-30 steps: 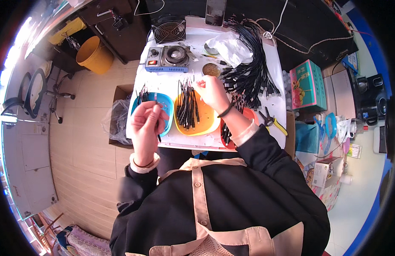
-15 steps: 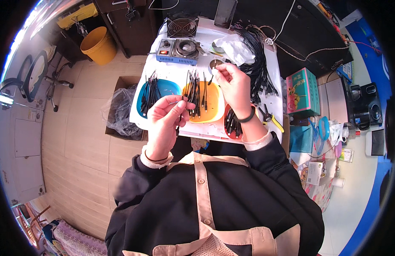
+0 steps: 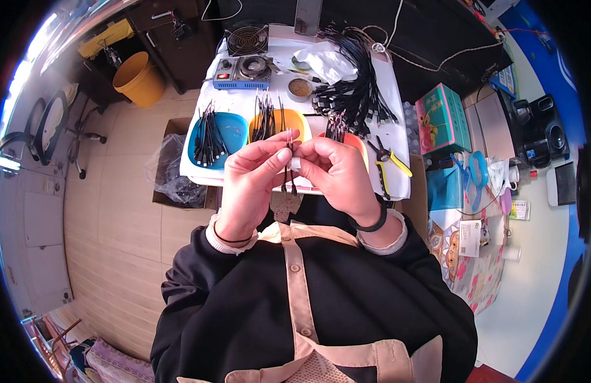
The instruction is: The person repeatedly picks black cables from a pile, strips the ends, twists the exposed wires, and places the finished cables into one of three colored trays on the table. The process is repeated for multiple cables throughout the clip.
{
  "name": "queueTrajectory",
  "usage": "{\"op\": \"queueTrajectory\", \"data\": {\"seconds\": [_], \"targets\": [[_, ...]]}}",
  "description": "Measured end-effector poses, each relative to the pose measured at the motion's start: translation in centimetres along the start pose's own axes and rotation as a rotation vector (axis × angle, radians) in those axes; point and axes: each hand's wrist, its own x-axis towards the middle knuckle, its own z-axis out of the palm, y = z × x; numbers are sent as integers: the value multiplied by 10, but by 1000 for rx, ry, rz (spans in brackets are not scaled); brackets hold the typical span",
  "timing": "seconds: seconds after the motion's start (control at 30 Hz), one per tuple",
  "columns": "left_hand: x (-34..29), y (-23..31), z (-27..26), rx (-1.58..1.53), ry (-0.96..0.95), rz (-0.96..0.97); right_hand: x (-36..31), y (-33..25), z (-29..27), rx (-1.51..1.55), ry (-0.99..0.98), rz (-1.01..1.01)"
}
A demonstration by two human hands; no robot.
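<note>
My left hand [image 3: 254, 175] and my right hand [image 3: 340, 177] meet in front of the trays, fingers pinched. Between the fingertips stand short black cables [image 3: 286, 185], thin bare ends up and dark plugs hanging down. Each hand appears to grip one, held side by side. Something white shows at my right fingertips; its kind is unclear. Behind the hands sit a blue tray [image 3: 233, 135], a yellow tray [image 3: 296, 121] and a red tray [image 3: 357, 143], each with similar black cables. My hands partly cover the yellow and red trays.
Farther back are a round tin [image 3: 300, 89], a blue heating device [image 3: 242, 74], a fan [image 3: 247, 40], crumpled white plastic [image 3: 327, 62] and a large black cable bundle [image 3: 359, 96]. Yellow-handled wire strippers [image 3: 390, 163] lie at the right. A cardboard box [image 3: 169, 185] stands left of the table.
My right hand has come back from near the round tin to meet my left hand. The two cables are now held side by side. The whole view has shifted slightly.
</note>
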Motion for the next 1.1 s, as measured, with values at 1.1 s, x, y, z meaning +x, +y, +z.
{"op": "queueTrajectory", "data": {"seconds": [1.1], "targets": [[-13,-10,2,-38,-183,-186,-11,-3,-33,676,-238,143]]}}
